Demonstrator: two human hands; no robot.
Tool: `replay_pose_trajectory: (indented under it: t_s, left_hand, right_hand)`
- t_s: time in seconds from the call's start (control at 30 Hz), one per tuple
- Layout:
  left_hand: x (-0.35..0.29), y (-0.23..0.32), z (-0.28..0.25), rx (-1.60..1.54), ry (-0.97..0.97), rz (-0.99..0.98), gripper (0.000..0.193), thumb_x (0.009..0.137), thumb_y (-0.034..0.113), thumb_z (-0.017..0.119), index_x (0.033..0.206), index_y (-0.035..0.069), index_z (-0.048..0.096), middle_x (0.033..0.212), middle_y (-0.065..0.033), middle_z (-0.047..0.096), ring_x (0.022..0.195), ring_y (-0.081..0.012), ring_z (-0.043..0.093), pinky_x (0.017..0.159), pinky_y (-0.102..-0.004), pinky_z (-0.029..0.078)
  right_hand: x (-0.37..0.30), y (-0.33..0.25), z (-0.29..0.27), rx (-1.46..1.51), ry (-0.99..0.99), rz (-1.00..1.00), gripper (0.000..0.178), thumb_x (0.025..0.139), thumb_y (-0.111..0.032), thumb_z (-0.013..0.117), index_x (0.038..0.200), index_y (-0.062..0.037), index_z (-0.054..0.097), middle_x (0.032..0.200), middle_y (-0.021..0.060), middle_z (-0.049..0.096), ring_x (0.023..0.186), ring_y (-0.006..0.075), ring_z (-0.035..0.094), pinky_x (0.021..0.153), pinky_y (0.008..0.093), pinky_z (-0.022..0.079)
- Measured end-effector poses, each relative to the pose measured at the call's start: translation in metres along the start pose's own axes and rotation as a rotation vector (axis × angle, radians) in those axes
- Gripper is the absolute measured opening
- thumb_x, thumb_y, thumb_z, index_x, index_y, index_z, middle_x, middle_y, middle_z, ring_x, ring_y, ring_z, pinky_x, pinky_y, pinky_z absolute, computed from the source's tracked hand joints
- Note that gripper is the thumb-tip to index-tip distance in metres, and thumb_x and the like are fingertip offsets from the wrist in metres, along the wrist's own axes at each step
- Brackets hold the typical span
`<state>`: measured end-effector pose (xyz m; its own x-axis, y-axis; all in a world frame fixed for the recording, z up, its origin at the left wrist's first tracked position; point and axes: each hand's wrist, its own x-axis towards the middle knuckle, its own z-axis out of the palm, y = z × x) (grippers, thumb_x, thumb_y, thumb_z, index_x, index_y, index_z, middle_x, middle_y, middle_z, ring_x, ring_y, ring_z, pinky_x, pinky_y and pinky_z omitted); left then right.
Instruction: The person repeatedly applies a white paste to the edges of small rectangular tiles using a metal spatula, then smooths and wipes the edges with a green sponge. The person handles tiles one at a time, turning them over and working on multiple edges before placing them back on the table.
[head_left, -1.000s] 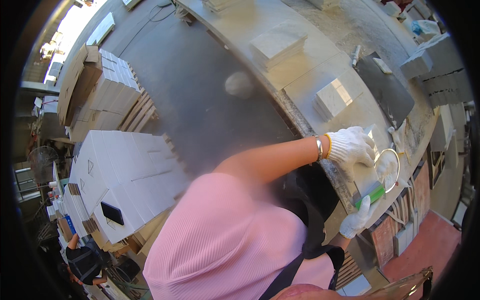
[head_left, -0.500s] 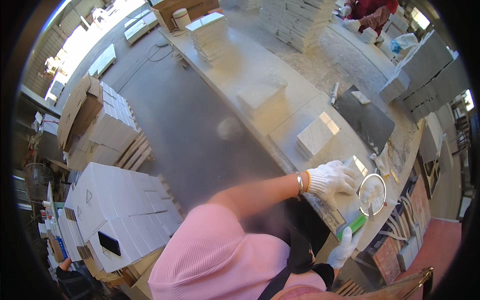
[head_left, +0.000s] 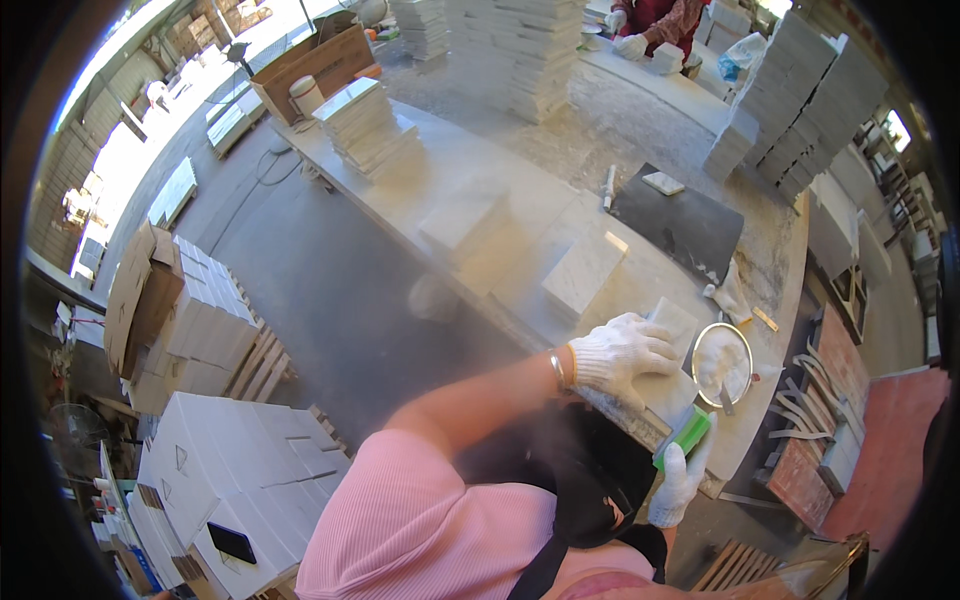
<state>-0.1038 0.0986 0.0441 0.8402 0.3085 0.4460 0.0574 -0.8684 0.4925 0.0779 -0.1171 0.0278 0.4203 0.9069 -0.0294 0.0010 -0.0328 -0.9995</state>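
1. Head view: the left hand (head_left: 620,355), in a white glove, lies flat on a white stone tile (head_left: 672,350) at the near edge of the counter (head_left: 480,170), its fingers spread over the tile.
2. The right hand (head_left: 680,480) has its fingers closed around a green block (head_left: 688,437) just below the tile, beside a round bowl (head_left: 722,362).
3. I think firm pressure on the tile will keep it from sliding.

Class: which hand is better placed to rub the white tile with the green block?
Right, probably: the right hand grips the green block beside the white tile, while the left hand lies on that tile.
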Motion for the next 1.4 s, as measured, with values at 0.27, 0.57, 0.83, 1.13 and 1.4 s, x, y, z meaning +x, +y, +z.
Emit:
replay_pose_trajectory:
  t_s: [0.27,0.57,0.83,1.13,1.4]
  left_hand:
    - [0.002,0.002,-0.008,-0.013,-0.013,0.019,0.067,0.063,0.044,0.081,0.12,0.012,0.07,0.126,-0.0052,0.068,0.122,-0.0282,0.058,0.097,-0.0463,0.045]
    - [-0.003,0.004,-0.006,-0.046,0.078,0.047,0.061,0.062,0.042,0.082,0.114,0.013,0.071,0.12,-0.0035,0.068,0.12,-0.0267,0.058,0.094,-0.0464,0.046]
    - [-0.005,-0.005,0.009,-0.059,0.1,0.026,0.058,0.063,0.05,0.085,0.11,0.019,0.075,0.122,-0.0003,0.069,0.127,-0.0268,0.056,0.1,-0.0476,0.042]
    - [-0.002,-0.004,0.006,-0.067,0.085,0.023,0.059,0.065,0.052,0.082,0.113,0.019,0.075,0.124,-0.0009,0.069,0.127,-0.0268,0.056,0.101,-0.0468,0.041]
    - [0.001,0.003,-0.008,0.02,0.055,0.019,0.06,0.063,0.039,0.081,0.116,0.012,0.072,0.124,-0.0072,0.069,0.121,-0.0294,0.06,0.096,-0.0457,0.05]
  right_hand:
    - [0.006,-0.007,0.003,-0.081,0.023,0.021,0.086,0.09,-0.02,0.064,0.162,0.003,0.022,0.16,0.0149,0.037,0.143,0.025,0.039,0.119,0.037,0.029]
    - [0.022,0.001,-0.001,-0.113,0.035,-0.01,0.073,0.1,-0.024,0.058,0.163,-0.0026,0.026,0.149,0.0121,0.047,0.129,0.0243,0.049,0.107,0.0358,0.041]
    - [0.022,-0.002,0.002,-0.116,0.013,0.001,0.079,0.099,-0.031,0.06,0.162,0.0023,0.025,0.161,0.0184,0.035,0.147,0.0306,0.035,0.12,0.04,0.027]
    - [0.012,0.01,-0.005,-0.093,0.003,0.006,0.081,0.096,-0.029,0.061,0.161,0.0025,0.025,0.155,0.0165,0.043,0.136,0.0289,0.047,0.113,0.0388,0.038]
    - [0.0,-0.038,0.018,0.038,0.059,0.188,0.079,0.097,-0.012,0.061,0.164,-0.0021,0.021,0.152,0.0106,0.047,0.128,0.0182,0.05,0.107,0.0332,0.043]
